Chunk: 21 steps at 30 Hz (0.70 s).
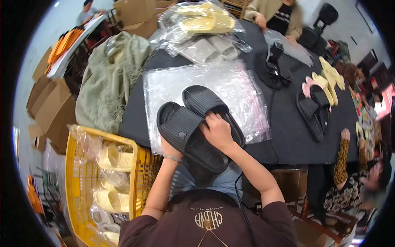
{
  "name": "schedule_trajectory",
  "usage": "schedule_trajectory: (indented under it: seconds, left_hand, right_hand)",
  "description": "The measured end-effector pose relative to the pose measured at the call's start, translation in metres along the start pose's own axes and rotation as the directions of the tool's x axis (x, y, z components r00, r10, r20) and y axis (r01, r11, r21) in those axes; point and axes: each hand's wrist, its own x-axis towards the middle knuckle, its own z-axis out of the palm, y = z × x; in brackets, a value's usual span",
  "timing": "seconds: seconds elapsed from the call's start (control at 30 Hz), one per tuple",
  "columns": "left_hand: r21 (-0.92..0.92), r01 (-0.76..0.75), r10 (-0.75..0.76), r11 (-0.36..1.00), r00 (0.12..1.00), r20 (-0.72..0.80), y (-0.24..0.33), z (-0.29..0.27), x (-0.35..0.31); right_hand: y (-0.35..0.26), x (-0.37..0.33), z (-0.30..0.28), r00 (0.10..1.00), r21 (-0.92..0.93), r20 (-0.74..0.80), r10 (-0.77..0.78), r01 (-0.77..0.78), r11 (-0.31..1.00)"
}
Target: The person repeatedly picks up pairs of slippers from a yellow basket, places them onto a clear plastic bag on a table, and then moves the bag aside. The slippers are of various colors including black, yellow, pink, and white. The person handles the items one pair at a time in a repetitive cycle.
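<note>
A pair of black slide sandals is in front of me, side by side with ribbed straps. My left hand (170, 149) supports the left slide (177, 132) from below; most of its fingers are hidden by the sole. With bent fingers, my right hand (217, 130) grips the inner edge of the right slide (203, 100) at its strap. Beneath the pair, a stack of clear plastic bags (242, 99) lies flat on the black-covered table (288, 140).
At my left stands a yellow basket (133, 177) of bagged cream slides (113, 158). Bagged yellow slides (207, 22) and grey slides (201, 50) lie at the far side. More black slides (310, 111) rest at right. Opposite, a person holds a clear bag (292, 47) near black footwear.
</note>
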Motion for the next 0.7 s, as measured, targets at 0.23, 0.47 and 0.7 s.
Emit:
schedule_trajectory:
  seconds: [0.23,0.47,0.7]
  left_hand:
    - [0.366,0.119,-0.112,0.923,0.993,-0.039,0.034,-0.008,0.015]
    - [0.411,0.094,-0.105,0.907,0.994,0.004,0.030,-0.008,0.012]
    - [0.409,0.082,-0.080,0.909,0.997,-0.020,0.037,-0.009,0.013]
  right_hand:
    - [0.073,0.010,-0.042,0.927,-0.063,-0.165,0.338,-0.352,0.934]
    - [0.077,0.019,-0.164,0.870,0.092,-0.416,0.267,-0.251,0.963]
    - [0.182,-0.094,-0.238,0.854,-0.201,-0.361,0.375,-0.464,0.863]
